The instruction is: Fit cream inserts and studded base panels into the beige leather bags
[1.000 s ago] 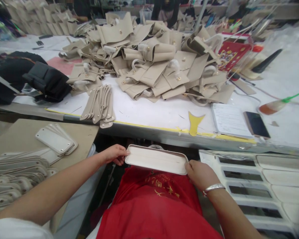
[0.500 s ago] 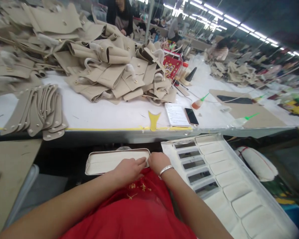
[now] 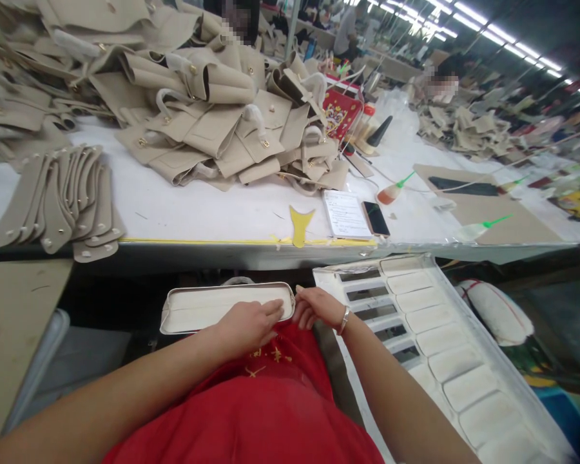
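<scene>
A long, shallow bag piece (image 3: pixel 198 306) with a whitish inside and a thin beige rim lies level in front of my red apron, below the table edge. My left hand (image 3: pixel 251 323) grips its near wall close to the right end, fingers laid over the inside; the thumb is mostly hidden. Just off the right end is my right hand (image 3: pixel 318 306), wearing a silver bracelet (image 3: pixel 344 319). Its fingers are apart and slightly bent, with nothing visible in them. Whether a fingertip touches the corner I cannot tell.
On the white table (image 3: pixel 212 216) are a heap of beige bag parts (image 3: pixel 212 129), stacked straps (image 3: pixel 77 200), a yellow template (image 3: pixel 299 224), a notepad (image 3: pixel 347 214), a phone (image 3: pixel 376 219) and a glue bottle (image 3: pixel 391 192). To the right leans a slotted rack (image 3: pixel 384 309) holding pale pieces.
My right hand has come away from the piece's right corner, moving slightly right, and its fingers have spread. My left hand stays on the piece. The view has shifted a little.
</scene>
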`<state>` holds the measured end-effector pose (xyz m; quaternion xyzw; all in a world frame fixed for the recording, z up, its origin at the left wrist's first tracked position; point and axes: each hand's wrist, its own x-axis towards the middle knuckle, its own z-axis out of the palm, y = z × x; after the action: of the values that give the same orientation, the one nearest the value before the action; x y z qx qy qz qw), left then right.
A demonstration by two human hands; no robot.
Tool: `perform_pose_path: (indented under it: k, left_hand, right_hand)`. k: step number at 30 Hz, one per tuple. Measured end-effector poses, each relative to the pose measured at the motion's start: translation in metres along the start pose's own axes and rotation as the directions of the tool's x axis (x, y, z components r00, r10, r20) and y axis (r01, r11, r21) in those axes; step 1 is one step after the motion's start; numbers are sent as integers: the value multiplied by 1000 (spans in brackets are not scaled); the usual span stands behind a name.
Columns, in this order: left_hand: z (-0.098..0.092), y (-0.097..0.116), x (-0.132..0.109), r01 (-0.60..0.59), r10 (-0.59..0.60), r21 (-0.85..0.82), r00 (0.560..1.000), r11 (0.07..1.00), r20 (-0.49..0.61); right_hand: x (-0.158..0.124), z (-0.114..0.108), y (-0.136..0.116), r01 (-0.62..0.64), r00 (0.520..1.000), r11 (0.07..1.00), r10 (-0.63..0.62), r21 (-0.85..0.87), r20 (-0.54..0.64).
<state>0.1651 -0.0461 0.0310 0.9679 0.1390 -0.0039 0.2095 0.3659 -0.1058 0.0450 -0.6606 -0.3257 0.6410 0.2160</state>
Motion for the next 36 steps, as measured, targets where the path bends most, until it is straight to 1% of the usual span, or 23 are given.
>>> perform_pose_path:
  k: [2,4,6,9,13,17,19,21,23,24,25,26,27,28,29,30,31,32,33,34,35,36]
  left_hand:
    - [-1,0,0,-6,6,7,1000,1000,5]
    - [-2,0,0,-3,3,5,1000,1000,7]
    - [-2,-1,0,4,-4,-9,1000,1000,6]
    - [-3,-2,-1,10,-10,-41,1000,999,9]
    - [-4,-5,0,2,-1,-49,1000,999,25]
    - [-6,-5,6,-25,26,-28,999,999,45]
    - [-10,-1,7,-29,30,-18,998,999,56]
    - [-18,4,2,-33,34,-19,998,999,51]
    - [-28,4,-14,-49,48,-46,999,998,-10]
    - [-33,2,-26,-46,40,-81,997,996,-72]
    - [-37,-3,-41,-10,-13,-136,986,991,-164]
    - [-41,-10,-58,66,-125,-214,953,975,-275]
    - [-44,-20,-76,159,-280,-322,884,933,-375]
    - [-44,-31,-94,283,-498,-466,745,838,-443]
    - [-42,-45,-111,379,-691,-606,577,699,-435]
    - [-38,-59,-125,405,-804,-726,482,556,-348]
    - [-33,-74,-135,395,-863,-821,458,412,-213]
    - [-26,-87,-142,369,-869,-888,491,274,-64]
    - [-19,-98,-146,334,-834,-931,547,147,65]
    - [-12,-107,-148,297,-777,-954,610,40,157]
    - [-6,-114,-148,260,-718,-965,663,-44,211]
    - [-2,-118,-147,229,-670,-968,703,-105,239]
  right_hand:
    - [4,-6,10,11,995,975,-33,222,97]
    - [9,-10,19,28,988,943,-77,332,137]
    - [15,-10,26,30,986,926,-89,376,139]
    - [23,-9,31,22,990,927,-72,375,121]
    - [25,-7,23,3,997,962,-24,274,73]
    - [19,-5,-2,-73,997,994,71,76,31]
    - [15,-3,-16,-121,993,992,121,-41,8]
    - [11,-1,-26,-160,987,976,161,-147,-3]
    - [11,0,-31,-173,984,961,180,-217,12]
    - [12,0,-31,-173,983,956,184,-235,26]
    - [14,-1,-31,-169,982,954,184,-247,38]
    - [16,-1,-30,-164,983,953,181,-254,45]
    - [17,-1,-29,-159,983,952,177,-260,47]
    - [18,-2,-29,-158,983,951,177,-267,50]
    - [18,-2,-29,-159,982,948,181,-275,54]
    - [18,-2,-30,-163,981,945,186,-283,58]
    - [18,-2,-31,-169,978,942,196,-291,65]
    - [18,-2,-32,-181,975,937,211,-299,73]
    - [18,-3,-34,-193,970,932,227,-306,81]
    - [19,-4,-35,-204,966,929,242,-309,89]
    - [20,-6,-36,-214,962,927,255,-308,99]
    - [21,-7,-37,-223,958,926,267,-305,108]
